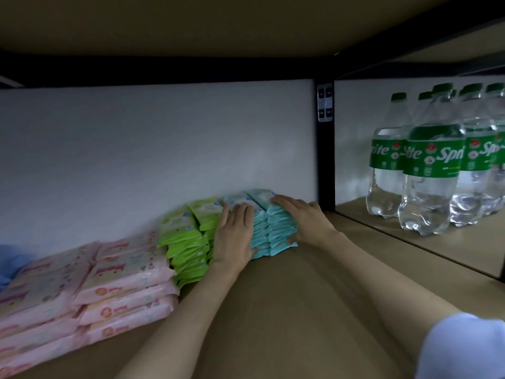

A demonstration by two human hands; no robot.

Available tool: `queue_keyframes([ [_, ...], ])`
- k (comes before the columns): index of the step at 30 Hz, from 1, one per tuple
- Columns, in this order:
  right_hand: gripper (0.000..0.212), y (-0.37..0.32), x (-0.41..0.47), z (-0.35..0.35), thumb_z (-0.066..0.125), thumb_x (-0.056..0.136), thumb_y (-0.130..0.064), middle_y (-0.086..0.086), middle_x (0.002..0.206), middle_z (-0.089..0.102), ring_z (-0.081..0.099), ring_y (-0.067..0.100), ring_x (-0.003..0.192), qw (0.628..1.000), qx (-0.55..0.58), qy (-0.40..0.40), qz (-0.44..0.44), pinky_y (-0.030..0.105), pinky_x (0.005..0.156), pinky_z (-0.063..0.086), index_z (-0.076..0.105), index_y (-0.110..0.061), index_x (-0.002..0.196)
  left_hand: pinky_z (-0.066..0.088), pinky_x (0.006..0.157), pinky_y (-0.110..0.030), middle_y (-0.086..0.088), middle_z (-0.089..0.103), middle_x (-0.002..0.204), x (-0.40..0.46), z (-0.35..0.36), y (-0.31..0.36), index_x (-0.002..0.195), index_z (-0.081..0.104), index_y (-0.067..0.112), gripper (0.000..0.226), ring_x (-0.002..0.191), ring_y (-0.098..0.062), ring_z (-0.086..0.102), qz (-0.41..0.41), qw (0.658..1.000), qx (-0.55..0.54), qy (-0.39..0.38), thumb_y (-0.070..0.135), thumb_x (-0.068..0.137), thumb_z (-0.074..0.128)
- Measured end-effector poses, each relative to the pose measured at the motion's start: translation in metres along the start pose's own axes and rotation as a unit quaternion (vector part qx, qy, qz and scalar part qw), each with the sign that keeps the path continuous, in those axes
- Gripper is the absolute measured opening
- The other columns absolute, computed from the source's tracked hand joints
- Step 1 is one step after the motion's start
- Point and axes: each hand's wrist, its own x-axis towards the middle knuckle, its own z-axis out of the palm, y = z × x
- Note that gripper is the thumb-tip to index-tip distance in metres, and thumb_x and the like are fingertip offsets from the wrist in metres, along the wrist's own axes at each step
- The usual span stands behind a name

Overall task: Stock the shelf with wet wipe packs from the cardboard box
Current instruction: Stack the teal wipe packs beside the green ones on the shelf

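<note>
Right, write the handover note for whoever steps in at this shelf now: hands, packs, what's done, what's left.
Left hand: flat against the left side and top of the teal wipe packs, fingers straight.
Right hand: on the right side and top of the same packs, thumb at their lower front corner.
Teal packs stand in two stacks at the back of the shelf, beside the green packs; pink packs lie stacked further left.
Done: pink, green and teal stacks placed.
Left: release the teal stacks once they are square. The cardboard box is out of view, so remaining stock is unknown.
</note>
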Motion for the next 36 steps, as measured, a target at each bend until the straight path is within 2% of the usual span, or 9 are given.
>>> queue_keyframes([
  [3, 0.105, 0.001, 0.011, 0.002, 0.079, 0.064, -0.03, -0.011, 0.153, 0.019, 0.035, 0.018, 0.132, 1.0, -0.011, -0.015, 0.0, 0.038, 0.098, 0.031, 0.014, -0.031, 0.146, 0.004, 0.117, -0.034, -0.008, 0.038, 0.141, 0.004, 0.004, -0.002, 0.137, 0.031, 0.008, 0.091, 0.135, -0.024, 0.033, 0.002, 1.0, -0.008, 0.003, 0.045, 0.067, 0.076],
  [7, 0.103, 0.001, 0.015, -0.004, 0.077, 0.068, -0.032, -0.01, 0.154, 0.017, 0.031, 0.018, 0.134, 0.999, -0.017, -0.043, -0.002, 0.042, 0.102, 0.031, 0.01, -0.033, 0.146, 0.028, 0.111, -0.036, -0.007, 0.056, 0.123, 0.005, -0.003, -0.001, 0.124, 0.049, 0.008, 0.1, 0.118, -0.023, 0.053, -0.027, 0.999, 0.044, -0.014, 0.058, 0.045, 0.083],
  [12, 0.065, 0.005, 0.03, -0.021, 0.057, 0.083, -0.029, -0.008, 0.145, 0.035, 0.031, 0.017, 0.134, 0.978, 0.16, -0.101, 0.088, 0.041, 0.107, 0.031, 0.026, -0.039, 0.14, -0.016, 0.112, -0.048, -0.011, 0.021, 0.152, 0.006, -0.022, -0.002, 0.144, 0.015, 0.008, 0.106, 0.144, -0.025, 0.01, -0.001, 0.999, 0.023, -0.041, 0.074, 0.07, 0.052],
  [15, 0.048, -0.003, 0.033, -0.036, 0.043, 0.087, 0.0, 0.005, 0.138, 0.043, 0.042, 0.018, 0.117, 0.837, 0.506, -0.021, 0.207, 0.021, 0.086, 0.042, 0.048, -0.021, 0.13, -0.019, 0.11, -0.048, -0.006, 0.003, 0.157, 0.0, -0.042, -0.018, 0.148, 0.007, 0.019, 0.093, 0.146, -0.021, -0.001, -0.082, 0.997, -0.014, -0.002, 0.079, 0.078, 0.015],
  [20, 0.062, -0.001, 0.035, -0.018, 0.041, 0.086, -0.064, -0.002, 0.145, 0.035, 0.04, 0.031, 0.128, 0.697, 0.65, -0.03, 0.301, 0.044, 0.105, 0.035, 0.038, -0.033, 0.139, -0.006, 0.115, -0.05, -0.006, 0.001, 0.158, 0.0, -0.05, -0.063, 0.149, 0.01, 0.024, 0.063, 0.145, -0.023, 0.0, -0.24, 0.954, -0.136, -0.122, 0.056, 0.095, 0.009],
  [24, 0.044, -0.008, 0.042, -0.003, 0.044, 0.092, -0.05, 0.01, 0.119, 0.057, 0.054, 0.031, 0.112, 0.575, 0.766, -0.059, 0.282, 0.043, 0.098, 0.043, 0.052, -0.021, 0.124, 0.004, 0.116, -0.049, -0.003, 0.006, 0.158, 0.0, -0.037, -0.08, 0.148, 0.012, 0.033, 0.057, 0.145, -0.025, 0.007, -0.205, 0.936, -0.193, -0.21, 0.055, 0.096, 0.014],
  [27, 0.044, -0.018, 0.042, -0.002, 0.052, 0.091, -0.04, 0.015, 0.101, 0.066, 0.063, 0.029, 0.092, 0.598, 0.749, -0.077, 0.276, 0.037, 0.081, 0.051, 0.059, -0.008, 0.121, 0.006, 0.116, -0.047, -0.001, 0.009, 0.158, 0.001, -0.033, -0.082, 0.147, 0.013, 0.035, 0.055, 0.145, -0.024, 0.009, -0.19, 0.935, -0.185, -0.235, 0.055, 0.095, 0.013],
  [34, 0.059, -0.022, 0.041, -0.002, 0.065, 0.079, -0.049, 0.019, 0.112, 0.065, 0.065, 0.033, 0.097, 0.601, 0.726, -0.019, 0.333, 0.038, 0.081, 0.053, 0.059, -0.003, 0.115, 0.0, 0.115, -0.048, -0.004, 0.0, 0.158, 0.002, -0.046, -0.077, 0.148, 0.014, 0.031, 0.058, 0.145, -0.024, 0.005, -0.222, 0.921, -0.244, -0.209, 0.055, 0.096, 0.014],
  [36, 0.047, -0.02, 0.04, -0.001, 0.064, 0.082, -0.045, 0.011, 0.118, 0.062, 0.061, 0.028, 0.102, 0.655, 0.685, 0.052, 0.315, 0.035, 0.09, 0.049, 0.058, -0.012, 0.116, -0.004, 0.115, -0.048, -0.003, 0.003, 0.158, -0.006, -0.052, -0.082, 0.147, 0.017, 0.031, 0.059, 0.145, -0.022, 0.004, -0.233, 0.933, -0.232, -0.147, 0.058, 0.094, 0.015],
])
